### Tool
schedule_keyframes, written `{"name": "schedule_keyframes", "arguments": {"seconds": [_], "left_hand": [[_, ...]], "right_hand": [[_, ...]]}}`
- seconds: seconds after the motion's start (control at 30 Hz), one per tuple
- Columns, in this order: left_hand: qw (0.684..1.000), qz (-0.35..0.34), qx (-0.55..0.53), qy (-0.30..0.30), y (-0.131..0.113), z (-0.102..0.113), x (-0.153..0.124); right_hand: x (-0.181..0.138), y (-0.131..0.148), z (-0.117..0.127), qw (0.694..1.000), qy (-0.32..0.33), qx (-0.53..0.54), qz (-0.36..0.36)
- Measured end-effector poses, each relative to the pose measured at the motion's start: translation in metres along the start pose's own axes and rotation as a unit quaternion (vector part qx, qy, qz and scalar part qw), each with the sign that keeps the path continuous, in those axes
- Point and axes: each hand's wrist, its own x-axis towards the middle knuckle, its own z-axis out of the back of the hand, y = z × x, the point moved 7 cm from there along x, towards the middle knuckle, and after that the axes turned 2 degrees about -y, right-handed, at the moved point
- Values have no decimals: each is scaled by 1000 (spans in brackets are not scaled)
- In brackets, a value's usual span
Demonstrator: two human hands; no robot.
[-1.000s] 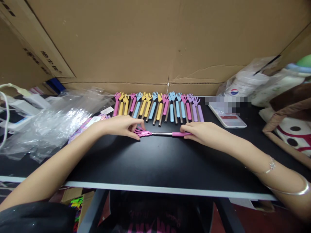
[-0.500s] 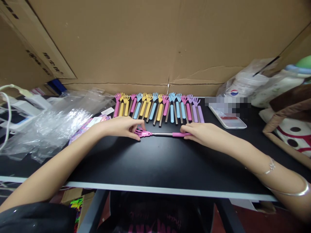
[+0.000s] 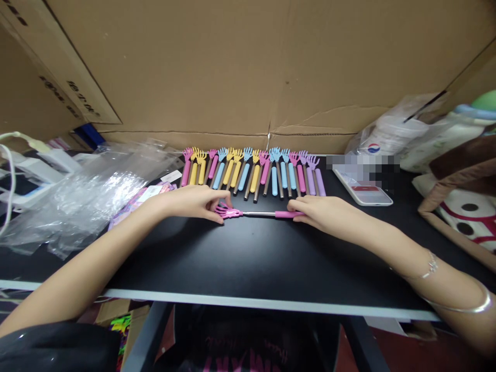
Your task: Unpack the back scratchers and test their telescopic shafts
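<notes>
A pink back scratcher (image 3: 256, 213) with a small claw head and a thin metal shaft lies sideways on the black table (image 3: 248, 263). My left hand (image 3: 194, 202) pinches its claw end with closed fingers. My right hand (image 3: 321, 212) is closed on its pink handle at the other end. Just behind both hands lies a row of several back scratchers (image 3: 251, 173) in pink, yellow, blue and purple, side by side with their claws pointing away from me.
Crumpled clear plastic bags (image 3: 85, 196) lie at the left. A phone (image 3: 364, 191) lies at the right, with white bags (image 3: 391, 134) and a brown and white cushion (image 3: 465, 201) beyond it. Cardboard (image 3: 248, 67) walls off the back.
</notes>
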Motion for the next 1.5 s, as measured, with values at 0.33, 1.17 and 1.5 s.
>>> {"name": "schedule_keyframes", "arguments": {"seconds": [0.33, 1.17, 1.5], "left_hand": [[1000, 0, 7, -1, 0, 0, 0], [998, -4, 68, -12, -7, 1, 0], [996, -1, 83, -18, -7, 1, 1]], "right_hand": [[0, 0, 0, 1000, -6, -2, 2], [0, 4, 7, 999, -1, 32, -5], [0, 3, 6, 1000, 8, 26, -9]]}}
